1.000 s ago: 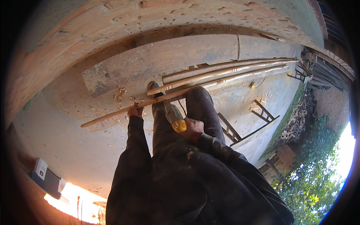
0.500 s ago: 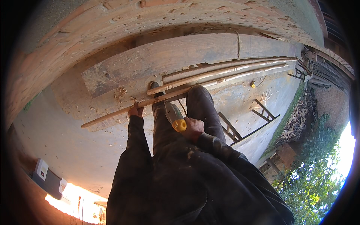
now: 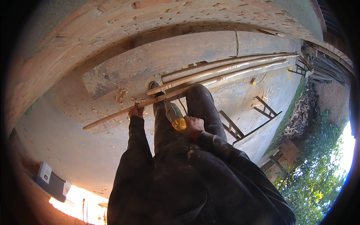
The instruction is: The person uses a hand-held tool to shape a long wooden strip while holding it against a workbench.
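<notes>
A long, narrow wooden pole [image 3: 116,117] runs from the left across my knees toward the far right. My left hand [image 3: 136,110] is closed around it, left of my leg. In my right hand [image 3: 193,127] I grip a power drill [image 3: 174,117] with a pale body and a yellow rear end. Its front end meets the near side of the pole between my legs; the bit is too small to make out. Just beyond lies a second wooden pole [image 3: 187,79], roughly parallel, its left end over my shoe [image 3: 154,86].
A wide plank [image 3: 157,52] lies along the brick wall [image 3: 123,18]. Wood shavings [image 3: 121,94] are scattered on the concrete floor. Dark ladder-like frames [image 3: 265,108] lie to the right. A cord [image 3: 237,41] crosses the plank. A grey-white box [image 3: 45,171] sits at lower left.
The whole view has shifted slightly. Both hands, the drill and the pole keep nearly the same places relative to each other.
</notes>
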`<state>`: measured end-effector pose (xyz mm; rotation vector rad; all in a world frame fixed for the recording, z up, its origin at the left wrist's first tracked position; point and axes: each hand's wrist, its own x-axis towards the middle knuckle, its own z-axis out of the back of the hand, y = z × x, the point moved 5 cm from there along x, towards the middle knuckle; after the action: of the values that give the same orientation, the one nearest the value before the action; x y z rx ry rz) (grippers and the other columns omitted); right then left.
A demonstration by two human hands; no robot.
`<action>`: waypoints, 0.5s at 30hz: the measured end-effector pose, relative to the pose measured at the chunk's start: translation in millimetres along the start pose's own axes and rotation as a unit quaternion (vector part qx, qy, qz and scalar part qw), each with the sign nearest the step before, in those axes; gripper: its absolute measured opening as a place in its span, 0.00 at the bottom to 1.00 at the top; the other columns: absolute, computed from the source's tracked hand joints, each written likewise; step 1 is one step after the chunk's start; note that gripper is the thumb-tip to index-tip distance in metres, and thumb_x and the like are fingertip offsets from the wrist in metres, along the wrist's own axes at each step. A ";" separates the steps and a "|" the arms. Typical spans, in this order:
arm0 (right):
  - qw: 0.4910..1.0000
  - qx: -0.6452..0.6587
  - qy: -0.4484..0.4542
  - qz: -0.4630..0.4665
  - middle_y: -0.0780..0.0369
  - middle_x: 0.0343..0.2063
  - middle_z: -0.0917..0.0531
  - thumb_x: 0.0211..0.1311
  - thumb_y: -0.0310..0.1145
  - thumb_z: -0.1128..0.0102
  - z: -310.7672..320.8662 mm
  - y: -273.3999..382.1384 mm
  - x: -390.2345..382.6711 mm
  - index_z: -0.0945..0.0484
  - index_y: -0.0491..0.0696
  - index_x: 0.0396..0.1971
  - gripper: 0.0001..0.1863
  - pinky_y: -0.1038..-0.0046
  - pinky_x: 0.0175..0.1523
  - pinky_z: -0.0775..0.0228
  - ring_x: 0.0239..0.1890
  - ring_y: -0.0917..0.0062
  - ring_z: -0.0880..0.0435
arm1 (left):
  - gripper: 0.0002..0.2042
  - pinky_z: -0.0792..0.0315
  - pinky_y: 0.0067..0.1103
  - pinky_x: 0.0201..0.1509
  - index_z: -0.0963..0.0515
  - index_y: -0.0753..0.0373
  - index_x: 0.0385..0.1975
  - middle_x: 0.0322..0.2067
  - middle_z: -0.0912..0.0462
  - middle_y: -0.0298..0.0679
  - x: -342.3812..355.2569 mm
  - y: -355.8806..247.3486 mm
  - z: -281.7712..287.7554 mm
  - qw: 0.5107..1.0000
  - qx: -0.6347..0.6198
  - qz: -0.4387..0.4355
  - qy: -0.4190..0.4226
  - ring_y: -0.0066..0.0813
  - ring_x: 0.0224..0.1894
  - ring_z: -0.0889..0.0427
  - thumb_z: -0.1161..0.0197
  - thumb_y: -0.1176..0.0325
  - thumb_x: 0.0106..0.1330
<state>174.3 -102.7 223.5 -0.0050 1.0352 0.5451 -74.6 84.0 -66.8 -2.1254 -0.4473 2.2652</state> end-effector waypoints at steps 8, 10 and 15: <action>1.000 -0.004 0.000 0.003 0.59 0.38 0.14 0.50 0.48 0.31 -0.1 0.0 0.5 0.21 0.51 0.40 0.20 0.57 0.47 0.25 0.44 0.60 0.14 | 0.12 0.12 0.41 0.52 0.25 0.70 0.48 0.44 0.17 0.47 -4.9 -0.8 -2.9 1.000 -0.003 -0.003 0.011 0.46 0.46 0.13 0.36 0.69 0.72; 1.000 -0.008 0.000 0.003 0.59 0.38 0.14 0.50 0.48 0.31 -1.6 -0.5 1.1 0.21 0.51 0.40 0.20 0.57 0.47 0.25 0.44 0.60 0.14 | 0.12 0.12 0.41 0.52 0.25 0.70 0.48 0.44 0.17 0.47 -2.0 -1.4 0.2 1.000 0.001 -0.006 0.017 0.46 0.46 0.14 0.36 0.69 0.72; 1.000 -0.002 0.001 0.003 0.58 0.37 0.14 0.50 0.47 0.31 1.1 1.1 0.8 0.21 0.51 0.40 0.20 0.57 0.48 0.25 0.44 0.60 0.14 | 0.12 0.12 0.41 0.51 0.26 0.69 0.49 0.44 0.17 0.47 1.0 -0.7 1.6 1.000 0.008 -0.007 0.010 0.45 0.46 0.13 0.36 0.69 0.73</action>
<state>175.0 -101.2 223.7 -0.0064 1.0357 0.5525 -76.4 84.5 -67.5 -2.1289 -0.4409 2.2293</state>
